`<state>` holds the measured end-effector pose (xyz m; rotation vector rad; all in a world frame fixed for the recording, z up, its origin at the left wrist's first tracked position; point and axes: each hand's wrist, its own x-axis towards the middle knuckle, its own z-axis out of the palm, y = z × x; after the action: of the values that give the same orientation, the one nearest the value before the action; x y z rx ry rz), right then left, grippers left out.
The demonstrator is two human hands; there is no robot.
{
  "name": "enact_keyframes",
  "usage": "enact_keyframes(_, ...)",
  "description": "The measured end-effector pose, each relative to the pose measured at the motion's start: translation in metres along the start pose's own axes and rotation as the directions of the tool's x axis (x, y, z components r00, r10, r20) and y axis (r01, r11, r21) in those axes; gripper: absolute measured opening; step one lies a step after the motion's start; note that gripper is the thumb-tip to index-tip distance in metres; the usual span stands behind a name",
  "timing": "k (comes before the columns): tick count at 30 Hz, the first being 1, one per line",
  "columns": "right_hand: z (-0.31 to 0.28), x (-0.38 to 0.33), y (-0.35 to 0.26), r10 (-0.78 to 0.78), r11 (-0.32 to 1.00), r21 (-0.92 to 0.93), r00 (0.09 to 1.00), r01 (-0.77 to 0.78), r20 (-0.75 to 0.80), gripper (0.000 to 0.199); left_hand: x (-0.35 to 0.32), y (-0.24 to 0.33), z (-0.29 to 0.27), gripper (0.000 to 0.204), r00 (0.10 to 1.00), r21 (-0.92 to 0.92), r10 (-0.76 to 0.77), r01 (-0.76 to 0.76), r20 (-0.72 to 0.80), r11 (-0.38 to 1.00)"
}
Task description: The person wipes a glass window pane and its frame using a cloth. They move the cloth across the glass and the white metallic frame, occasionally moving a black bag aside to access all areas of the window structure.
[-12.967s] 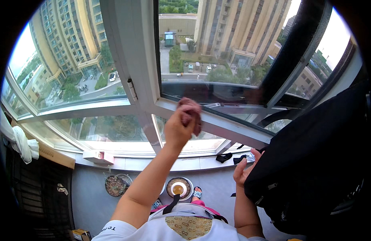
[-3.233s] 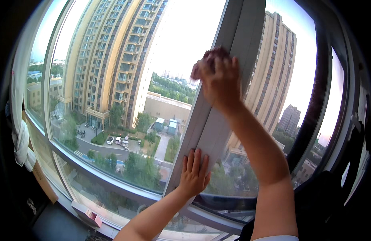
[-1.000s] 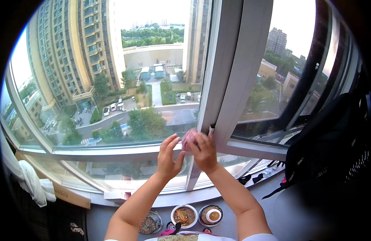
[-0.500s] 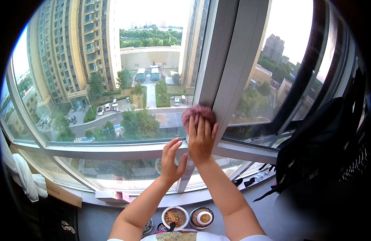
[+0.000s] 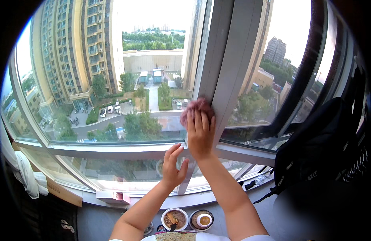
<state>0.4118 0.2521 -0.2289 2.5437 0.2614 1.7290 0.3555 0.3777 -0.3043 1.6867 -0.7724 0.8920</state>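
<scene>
A crumpled pinkish-mauve cloth [image 5: 193,110] is pressed against the window's grey metal upright [image 5: 229,68] and the glass beside it. My right hand [image 5: 200,134] lies over the cloth, its fingers stretched upward and holding it there. Lower and to the left, my left hand [image 5: 173,166] hovers by the horizontal window bar [image 5: 125,149], its fingers apart and nothing in it. The large glass pane [image 5: 153,120] stands behind both hands.
Below my arms are a bowl of brownish contents [image 5: 175,219] and a second bowl with a small white cup [image 5: 204,219]. A black backpack [image 5: 310,156] hangs at the right. A pink-and-white box [image 5: 112,197] and white fabric [image 5: 27,172] are at the left.
My right hand and the cloth have moved slightly up along the upright. The left hand has dropped a little. The view has shifted slightly.
</scene>
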Motion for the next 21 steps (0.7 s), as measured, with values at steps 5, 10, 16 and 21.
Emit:
enact_keyframes(5,-0.008,0.018,0.001,0.004,1.0,0.017,1.0,-0.003,-0.009,0.046,0.009,-0.009,-0.008,0.047,0.999,0.049,0.029,-0.028,-0.018,0.998)
enact_keyframes(10,-0.018,0.085,0.015,-0.023,0.999,-0.04,0.989,0.018,-0.143,0.043,0.015,-0.014,-0.009,0.045,0.999,0.046,0.034,-0.032,-0.04,0.998)
enact_keyframes(16,0.0,0.006,-0.004,0.026,0.999,0.018,1.0,-0.026,-0.001,0.043,0.007,-0.014,-0.008,0.045,1.0,0.058,-0.002,0.002,-0.012,0.998)
enact_keyframes(21,-0.001,0.004,-0.001,0.017,1.0,-0.009,1.0,-0.017,0.009,0.045,0.01,-0.023,-0.008,0.046,1.0,0.03,-0.001,0.002,-0.025,1.0)
